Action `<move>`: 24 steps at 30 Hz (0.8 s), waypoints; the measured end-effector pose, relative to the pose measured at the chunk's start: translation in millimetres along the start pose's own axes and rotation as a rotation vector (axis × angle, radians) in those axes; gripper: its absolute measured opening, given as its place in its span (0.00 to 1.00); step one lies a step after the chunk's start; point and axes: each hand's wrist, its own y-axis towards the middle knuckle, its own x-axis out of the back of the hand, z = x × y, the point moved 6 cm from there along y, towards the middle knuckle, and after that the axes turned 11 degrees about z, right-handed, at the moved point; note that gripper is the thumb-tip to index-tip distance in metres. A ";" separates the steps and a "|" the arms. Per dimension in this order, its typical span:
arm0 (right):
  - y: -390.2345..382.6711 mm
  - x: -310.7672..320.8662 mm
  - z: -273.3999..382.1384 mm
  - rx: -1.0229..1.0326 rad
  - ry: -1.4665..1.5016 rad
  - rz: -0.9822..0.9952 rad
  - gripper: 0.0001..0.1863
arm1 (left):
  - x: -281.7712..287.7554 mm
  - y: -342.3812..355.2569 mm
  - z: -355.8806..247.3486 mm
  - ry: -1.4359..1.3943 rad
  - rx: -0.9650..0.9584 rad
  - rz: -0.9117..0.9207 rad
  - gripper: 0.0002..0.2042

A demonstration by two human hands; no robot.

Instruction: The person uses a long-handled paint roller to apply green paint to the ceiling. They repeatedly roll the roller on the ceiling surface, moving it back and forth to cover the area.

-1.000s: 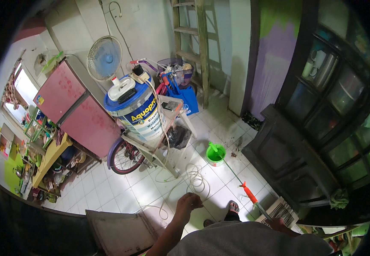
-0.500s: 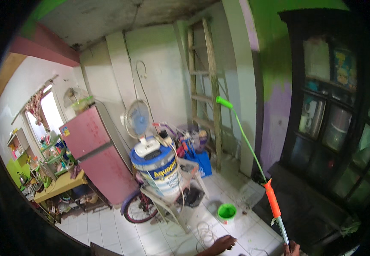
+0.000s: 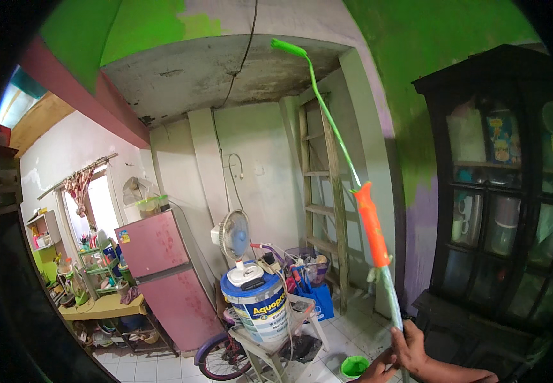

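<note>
My right hand is wrapped round the pale pole of a long paint roller. The roller has an orange grip, a thin green-smeared metal rod and a green paint-covered head, raised in front of the ceiling and upper wall. My left hand is curled against the pole just below the right one; its lower part is cut off by the frame edge. Beside it on the tiles stands a small tub of bright green paint, partly covered by that hand.
A large paint bucket bearing a fan stands on a plastic stool, a bicycle behind. A wooden ladder leans at the back wall. On the right rises a dark glass-doored cabinet, on the left a pink fridge.
The roller has risen, its head moving up and left towards the ceiling. My left hand has come right, from free in the air to the pole. The view has tilted upward.
</note>
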 end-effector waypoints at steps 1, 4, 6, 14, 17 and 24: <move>8.4 -8.0 10.1 0.017 0.036 0.007 0.12 | 4.5 -2.1 4.2 -0.038 0.145 -0.008 0.18; 38.6 -32.6 41.6 0.090 0.098 0.016 0.12 | 20.1 -8.0 6.2 -0.051 0.180 -0.168 0.19; 63.9 -51.0 70.3 0.115 0.117 0.063 0.12 | 35.3 -9.0 -11.6 0.137 0.132 -0.346 0.18; 158.2 -88.8 132.7 0.237 0.291 0.436 0.20 | 159.7 42.5 -118.5 0.117 0.034 -0.690 0.12; 160.1 -87.9 92.1 0.221 0.251 0.536 0.27 | 209.2 67.0 -189.1 0.019 0.047 -0.738 0.12; 82.5 -137.1 -10.2 0.088 0.298 0.975 0.30 | 304.1 148.4 -257.3 -0.027 -0.123 -0.662 0.16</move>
